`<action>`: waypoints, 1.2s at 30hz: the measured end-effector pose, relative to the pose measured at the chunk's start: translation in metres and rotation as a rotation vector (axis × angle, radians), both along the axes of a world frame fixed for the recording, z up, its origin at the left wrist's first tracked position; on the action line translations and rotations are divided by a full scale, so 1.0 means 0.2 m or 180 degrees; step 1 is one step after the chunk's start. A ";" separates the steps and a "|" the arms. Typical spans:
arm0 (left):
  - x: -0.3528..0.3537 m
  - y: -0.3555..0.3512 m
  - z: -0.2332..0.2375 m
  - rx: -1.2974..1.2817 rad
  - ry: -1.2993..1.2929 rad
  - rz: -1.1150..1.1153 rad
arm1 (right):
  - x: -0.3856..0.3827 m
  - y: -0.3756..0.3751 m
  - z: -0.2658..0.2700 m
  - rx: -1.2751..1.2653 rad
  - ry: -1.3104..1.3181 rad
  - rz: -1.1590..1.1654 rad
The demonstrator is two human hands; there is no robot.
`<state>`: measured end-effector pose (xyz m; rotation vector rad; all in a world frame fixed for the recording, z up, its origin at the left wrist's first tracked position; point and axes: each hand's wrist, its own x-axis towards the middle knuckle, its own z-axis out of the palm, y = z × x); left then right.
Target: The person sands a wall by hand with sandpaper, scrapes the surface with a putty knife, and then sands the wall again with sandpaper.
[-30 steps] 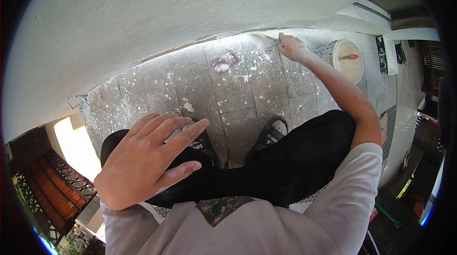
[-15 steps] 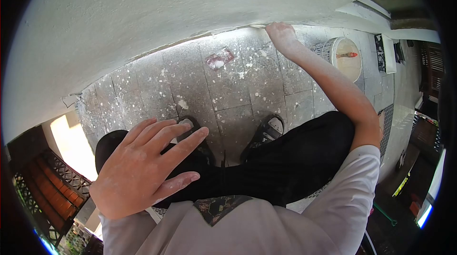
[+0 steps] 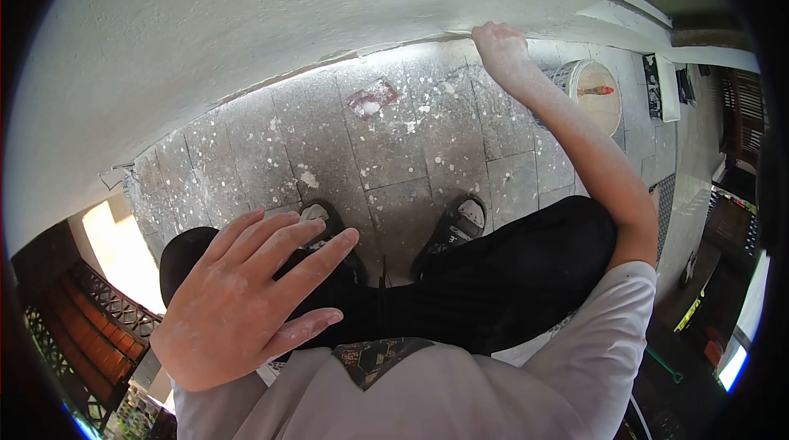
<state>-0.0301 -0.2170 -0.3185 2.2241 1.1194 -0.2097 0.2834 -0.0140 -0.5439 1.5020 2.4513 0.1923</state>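
Low over paint-spattered paving tiles (image 3: 403, 148), probably for access to the foot of the far white wall (image 3: 329, 13): with right hand (image 3: 503, 50) curled there, cannot tell around what; with left hand (image 3: 251, 296) spread, empty, near left, perhaps for balance.

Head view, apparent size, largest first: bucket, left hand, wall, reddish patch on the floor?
1. wall
2. left hand, nearer the camera, so it looks bigger
3. bucket
4. reddish patch

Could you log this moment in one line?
Right hand: curled at wall base, grip hidden | Left hand: open above trousers | Bucket: on floor
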 end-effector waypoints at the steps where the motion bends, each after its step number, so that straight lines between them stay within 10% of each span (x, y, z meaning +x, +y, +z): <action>1: 0.00 0.00 0.00 -0.0014 -0.0013 0.0002 | 0.01 0.00 -0.07 -0.0140 -0.0139 -0.0014; 36: 0.05 0.00 -0.01 -0.0063 -0.0052 -0.0217 | 0.03 -0.03 -0.13 -0.0608 -0.0376 -0.0292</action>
